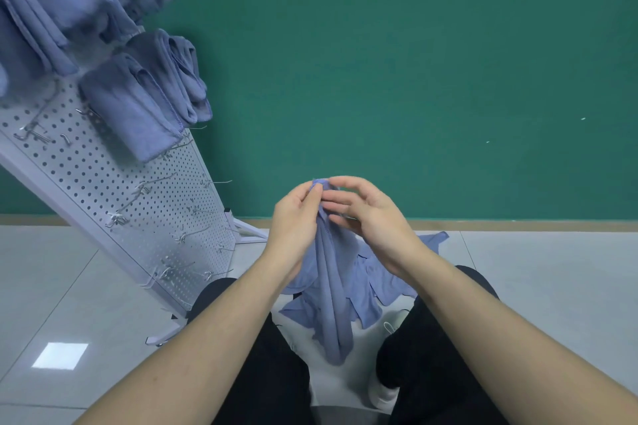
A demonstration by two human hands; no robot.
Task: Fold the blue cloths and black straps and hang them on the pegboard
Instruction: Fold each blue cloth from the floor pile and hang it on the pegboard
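Forearms: two bare forearms reach forward from the bottom edge, above knees in black trousers (pixel 262 373).
Left hand: the left hand (pixel 297 214) is raised in front of the body, its fingers (pixel 312 198) curled, pinching the top corner of a blue cloth (pixel 333 293) between thumb and fingertips.
Right hand: the right hand (pixel 371 214) sits just beside the left, touching the same upper edge; its fingers are bent and partly spread. Whether they pinch the hem or only rest on it cannot be told.
Held cloth: it hangs bunched from the hands down between the knees, its lower end near the floor.
Cloth pile: more loose blue cloths (pixel 383 283) lie crumpled on the floor (pixel 552 286) behind the hanging one, partly hidden by the arms.
Pegboard: a white pegboard (pixel 103 183) on a stand leans across the left side, with bare metal hooks (pixel 157 181) sticking out of its lower half.
Hung cloths: folded blue cloths (pixel 138 107) hang in a cluster on the upper pegboard, and further ones (pixel 62 0) fill the top left corner.
Shoe: a white shoe (pixel 381 393) shows by the right knee.
Wall: a green wall (pixel 414 62) stands behind, meeting pale floor tiles at a wooden skirting.
Floor patch: a bright square of light (pixel 60 355) lies on the tiles at lower left.
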